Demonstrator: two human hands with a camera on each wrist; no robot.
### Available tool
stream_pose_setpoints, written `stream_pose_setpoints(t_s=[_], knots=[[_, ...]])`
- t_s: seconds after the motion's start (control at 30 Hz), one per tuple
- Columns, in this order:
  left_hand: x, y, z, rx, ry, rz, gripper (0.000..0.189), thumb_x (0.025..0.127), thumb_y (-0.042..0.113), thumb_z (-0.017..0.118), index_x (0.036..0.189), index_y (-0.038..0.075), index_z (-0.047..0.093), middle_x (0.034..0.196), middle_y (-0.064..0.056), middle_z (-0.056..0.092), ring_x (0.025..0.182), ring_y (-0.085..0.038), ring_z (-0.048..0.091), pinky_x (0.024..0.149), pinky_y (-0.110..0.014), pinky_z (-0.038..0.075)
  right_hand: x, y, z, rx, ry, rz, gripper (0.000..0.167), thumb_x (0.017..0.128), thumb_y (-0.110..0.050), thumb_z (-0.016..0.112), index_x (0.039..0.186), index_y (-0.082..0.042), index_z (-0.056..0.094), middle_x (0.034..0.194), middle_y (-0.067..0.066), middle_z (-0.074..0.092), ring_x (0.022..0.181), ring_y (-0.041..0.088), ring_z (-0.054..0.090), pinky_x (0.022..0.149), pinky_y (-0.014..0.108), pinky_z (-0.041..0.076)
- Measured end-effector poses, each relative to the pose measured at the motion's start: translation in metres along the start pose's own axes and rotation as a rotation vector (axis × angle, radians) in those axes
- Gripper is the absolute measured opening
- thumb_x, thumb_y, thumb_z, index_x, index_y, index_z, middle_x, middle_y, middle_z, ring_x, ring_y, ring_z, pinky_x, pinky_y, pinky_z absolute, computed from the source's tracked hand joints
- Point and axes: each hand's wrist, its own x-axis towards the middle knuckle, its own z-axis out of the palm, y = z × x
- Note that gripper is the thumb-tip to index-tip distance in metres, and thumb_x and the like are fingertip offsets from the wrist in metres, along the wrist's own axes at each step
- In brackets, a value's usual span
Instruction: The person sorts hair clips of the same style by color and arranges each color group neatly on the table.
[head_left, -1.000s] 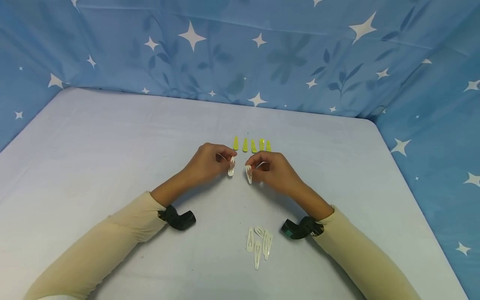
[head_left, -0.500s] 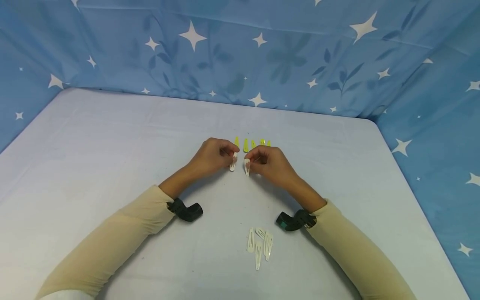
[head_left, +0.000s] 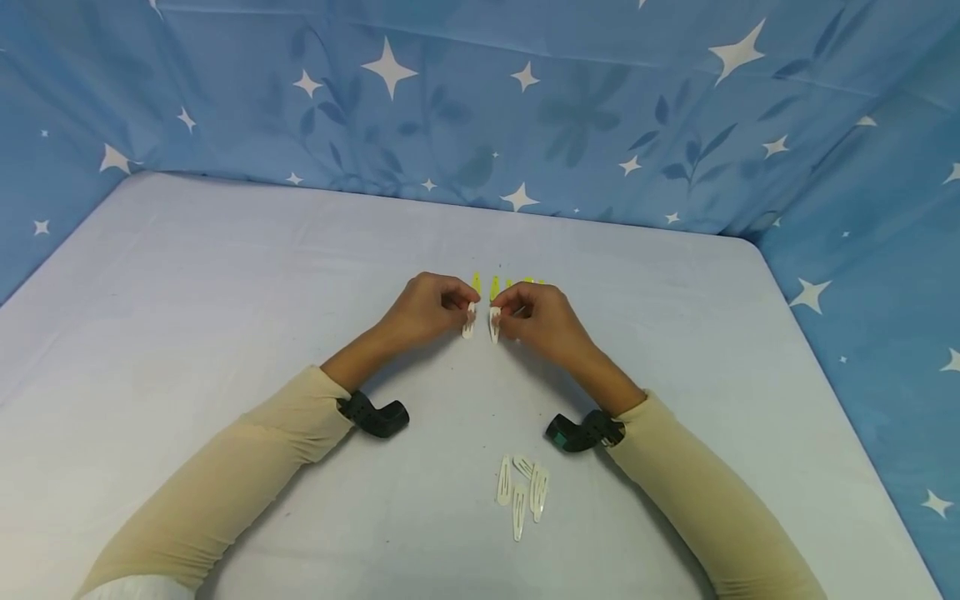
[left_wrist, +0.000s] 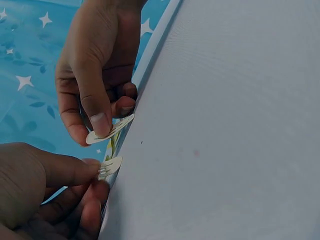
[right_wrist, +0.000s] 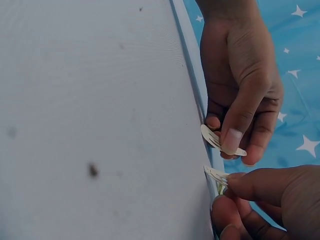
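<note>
In the head view my left hand [head_left: 427, 315] pinches a white snap hair clip [head_left: 468, 322] between thumb and fingers. A matching white clip [head_left: 495, 326] is pinched by my right hand [head_left: 546, 323], a short gap to the right. Both clips point roughly away from me, just on the near side of a row of yellow hair clips [head_left: 494, 287]. My right hand partly covers that row. The left wrist view shows the left hand's clip [left_wrist: 111, 167] below the other one. From the right wrist, the right hand's clip [right_wrist: 215, 174] shows its slotted prongs.
Several loose white hair clips [head_left: 519, 510] lie in a small cluster nearer to me, two of them overlapping. The table [head_left: 247, 275] has a white cover. A blue curtain [head_left: 465, 100] with white stars stands along its far and right edges.
Both hands have moved forward with their white clips, up to the yellow row, and drawn slightly closer together. The right hand now hides more of the yellow clips. The loose white cluster lies unchanged.
</note>
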Motion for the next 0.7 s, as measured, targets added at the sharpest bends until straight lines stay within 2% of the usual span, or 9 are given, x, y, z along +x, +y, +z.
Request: stream_pose_setpoints(t_s=[0.23,0.43,0.7], knots=[[0.0019,0.0013,-0.0010,0.052,-0.021,-0.017,0.019,0.084,-0.003,0.069,0.102,-0.002,0.072,0.088,-0.007,0.068,0.080,-0.019,0.061,0.073,-0.030,0.049,0.0039,0.0009,0.0007,-0.038,-0.010,0.032,0.014,0.088,-0.004,0.068,0.102,-0.003,0.071,0.084,0.007,0.065,0.064,0.018,0.062,0.058,0.031,0.047],[0.0032,0.0023,-0.0011,0.061,-0.046,-0.042,0.020,0.084,-0.001,0.069,0.104,-0.002,0.072,0.090,-0.007,0.068,0.080,-0.019,0.061,0.073,-0.030,0.049,0.0024,-0.0012,-0.0003,-0.068,-0.002,0.052,0.015,0.088,-0.004,0.068,0.102,-0.004,0.071,0.082,0.006,0.066,0.064,0.018,0.061,0.059,0.031,0.047],[0.0026,-0.0007,0.0000,0.100,-0.050,-0.020,0.022,0.086,0.000,0.070,0.108,-0.004,0.071,0.096,-0.010,0.067,0.082,-0.019,0.061,0.073,-0.030,0.049,0.0031,-0.0004,0.0021,-0.120,0.017,0.053,0.014,0.086,-0.006,0.069,0.100,-0.004,0.073,0.080,0.005,0.065,0.074,0.018,0.060,0.069,0.031,0.047]])
